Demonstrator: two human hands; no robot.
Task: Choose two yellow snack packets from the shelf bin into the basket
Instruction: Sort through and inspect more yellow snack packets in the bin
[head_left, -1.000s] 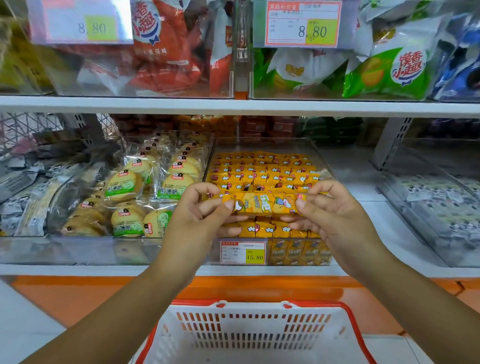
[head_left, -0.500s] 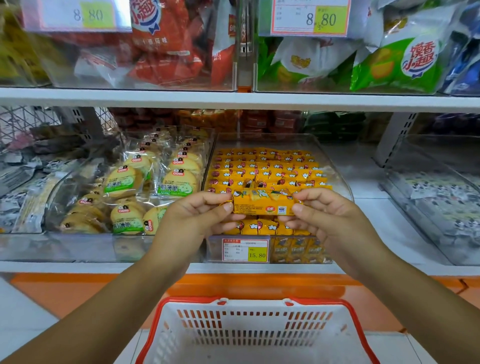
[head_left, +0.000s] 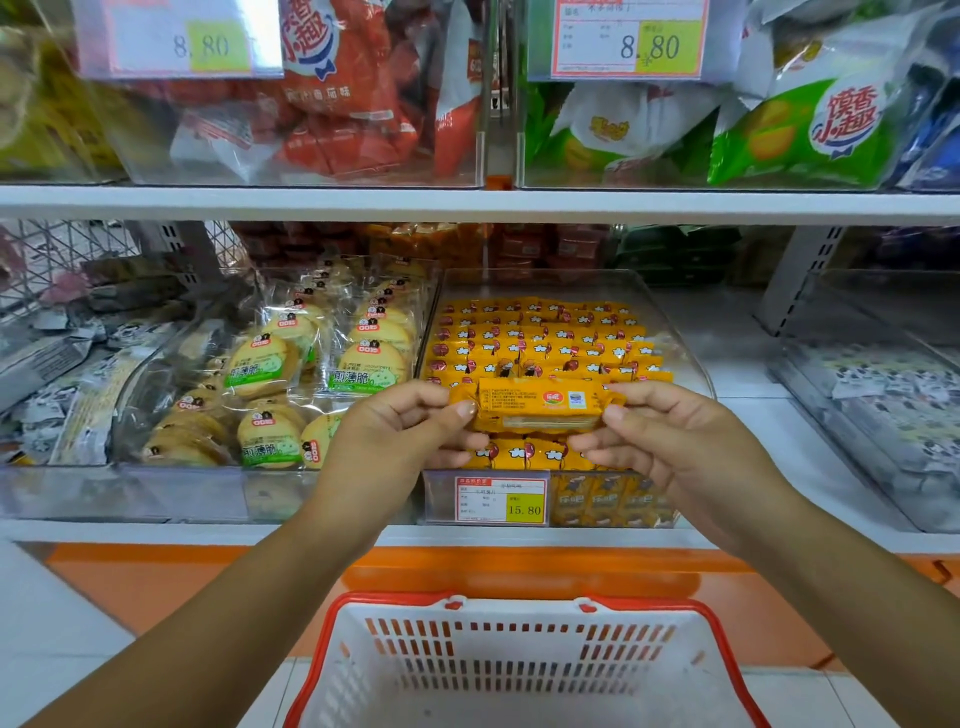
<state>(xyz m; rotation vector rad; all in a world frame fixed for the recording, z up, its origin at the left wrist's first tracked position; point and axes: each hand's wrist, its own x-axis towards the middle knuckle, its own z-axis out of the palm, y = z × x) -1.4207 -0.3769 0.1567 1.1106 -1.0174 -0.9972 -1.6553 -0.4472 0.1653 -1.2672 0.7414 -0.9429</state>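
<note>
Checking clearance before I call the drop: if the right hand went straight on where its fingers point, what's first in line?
The right hand points leftward: first the yellow packet it pinches, then probably the left hand holding its other end.

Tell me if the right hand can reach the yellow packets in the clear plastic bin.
Probably, once freed: right hand and left hand pinch one yellow snack packet; the open clear bin lies behind.

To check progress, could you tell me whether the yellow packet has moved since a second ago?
No. The packet still sits above the 15.80 price tag, held by the left hand and right hand; it only flipped to its back.
</note>
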